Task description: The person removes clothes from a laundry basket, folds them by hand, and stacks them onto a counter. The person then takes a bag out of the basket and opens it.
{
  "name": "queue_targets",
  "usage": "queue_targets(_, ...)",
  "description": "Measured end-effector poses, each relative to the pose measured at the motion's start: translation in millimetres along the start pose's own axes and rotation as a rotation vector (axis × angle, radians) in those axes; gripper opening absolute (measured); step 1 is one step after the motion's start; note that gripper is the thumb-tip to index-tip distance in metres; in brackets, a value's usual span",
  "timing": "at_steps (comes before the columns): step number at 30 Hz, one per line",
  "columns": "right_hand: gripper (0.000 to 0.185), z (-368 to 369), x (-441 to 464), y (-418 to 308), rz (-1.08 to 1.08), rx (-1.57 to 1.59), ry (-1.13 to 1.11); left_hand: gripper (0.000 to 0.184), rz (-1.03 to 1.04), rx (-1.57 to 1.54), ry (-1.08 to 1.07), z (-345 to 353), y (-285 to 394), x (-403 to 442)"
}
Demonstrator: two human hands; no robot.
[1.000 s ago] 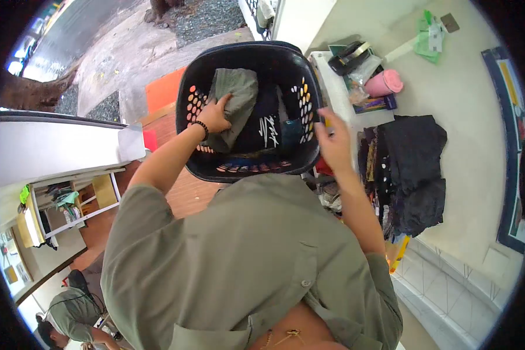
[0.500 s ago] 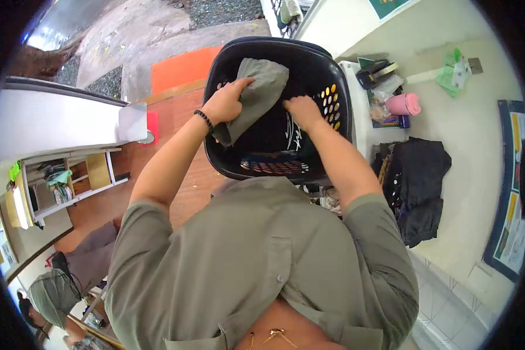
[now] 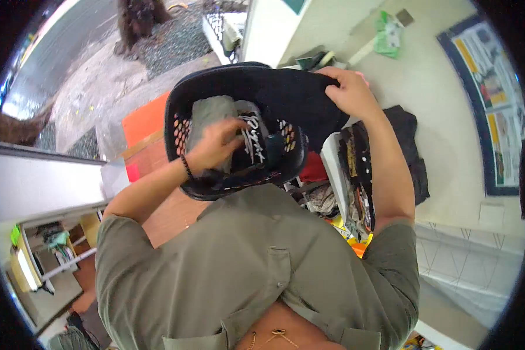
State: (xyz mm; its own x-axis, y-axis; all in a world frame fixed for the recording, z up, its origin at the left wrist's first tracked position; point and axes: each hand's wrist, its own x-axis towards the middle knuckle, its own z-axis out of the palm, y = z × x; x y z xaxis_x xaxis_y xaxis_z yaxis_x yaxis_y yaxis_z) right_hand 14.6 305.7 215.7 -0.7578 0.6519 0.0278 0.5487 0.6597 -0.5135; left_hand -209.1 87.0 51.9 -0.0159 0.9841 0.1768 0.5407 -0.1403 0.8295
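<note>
Cloth [image 3: 297, 99], black: pinched in my right hand [image 3: 351, 94]. Left hand [image 3: 214, 146]: over grey-green fabric [image 3: 212, 109] in laundry basket [image 3: 179, 105]; I cannot tell its grip.

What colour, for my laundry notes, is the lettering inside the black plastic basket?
White cursive lettering, best seen in head view.

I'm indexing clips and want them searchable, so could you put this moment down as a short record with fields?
Left grip: inside the basket, at the grey-green cloth; blurred, contact unclear
Right grip: holding the edge of the black cloth
Black cloth: stretched across the basket's right rim, part hanging outside
Basket: black, round holes in its walls
Also inside: white lettering on dark material
Nearby: dark clothes to the right
</note>
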Motion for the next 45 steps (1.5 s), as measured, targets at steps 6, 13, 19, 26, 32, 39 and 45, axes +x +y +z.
queue_targets(6, 0.047, -1.7, -128.3, 18.8, -0.365, -0.171, 0.345, 0.072, -0.149, -1.677, -0.522, 77.9, 68.5, 84.8)
queue_targets(13, 0.063, 41.1, -235.2, 73.6, 0.297, 2.102, 0.825, 0.067, -0.275, -1.797, -0.607, 140.9, 139.5, 143.0)
queue_targets(19, 0.048, -50.9, -277.8, 110.7, 0.516, 1.4, 1.157, 0.062, 0.459, -1.076, -0.747, 231.8, 192.0, 216.3)
queue_targets(26, 0.055, -20.7, -384.3, 319.7, 0.818, 0.485, 1.1, 0.067, 0.727, 0.02, -0.334, 314.7, 212.0, 305.8)
queue_targets(32, 0.079, -67.2, -322.5, 211.5, 0.801, -0.566, 1.069, 0.058, 0.791, 0.393, -0.04, 344.6, 206.8, 338.9)
queue_targets(39, 0.083, 5.9, -311.1, 307.8, 1.115, -0.476, 0.622, 0.065, 0.53, 0.715, -0.326, 392.3, 180.6, 344.9)
queue_targets(45, 0.073, 11.9, -298.3, 308.8, 1.048, -0.563, 0.719, 0.061, 0.578, 0.775, -0.152, 415.7, 177.4, 349.7)
